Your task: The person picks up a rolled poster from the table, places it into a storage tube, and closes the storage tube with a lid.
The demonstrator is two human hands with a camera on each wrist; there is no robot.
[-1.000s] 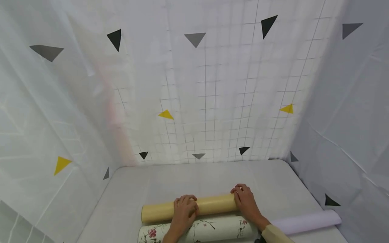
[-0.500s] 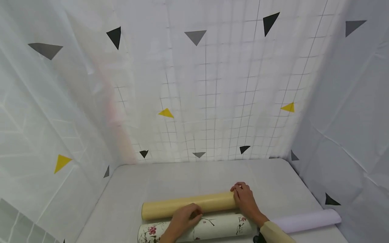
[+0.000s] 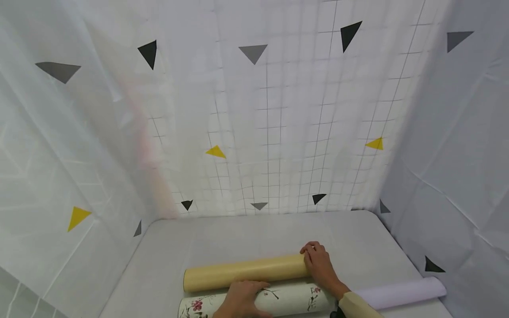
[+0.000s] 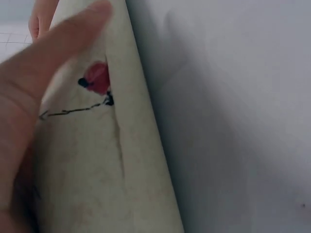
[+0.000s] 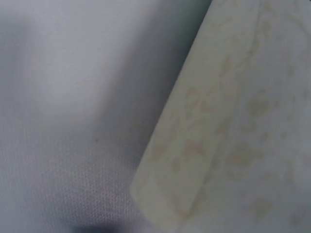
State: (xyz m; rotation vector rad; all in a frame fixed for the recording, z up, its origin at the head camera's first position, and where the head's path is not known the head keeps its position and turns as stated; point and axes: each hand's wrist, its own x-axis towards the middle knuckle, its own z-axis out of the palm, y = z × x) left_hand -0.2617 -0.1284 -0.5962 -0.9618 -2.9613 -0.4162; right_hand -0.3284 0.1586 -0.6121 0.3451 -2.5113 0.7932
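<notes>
A floral wallpaper roll [image 3: 292,299] lies at the front of the table, below a plain yellow roll [image 3: 222,274] set nearly parallel to it. My left hand [image 3: 243,300] grips the floral roll from above, fingers on its far side and thumb toward me. In the left wrist view the thumb [image 4: 63,36] stretches across the floral roll [image 4: 82,170], near a red blossom and a paper seam. At the yellow roll's right end, my right hand [image 3: 319,265] holds on with fingers bent over the top. Only the floral roll's end [image 5: 223,131] shows in the right wrist view.
A lilac roll [image 3: 401,292] lies at the right, reaching the table's right edge. Behind the white table [image 3: 171,243] hangs a pale gridded sheet [image 3: 294,110] with triangle marks; more sheeting encloses both sides.
My left hand has left the yellow roll and come back toward me onto the floral roll, spreading its thumb around it. My right hand stays at the yellow roll's end.
</notes>
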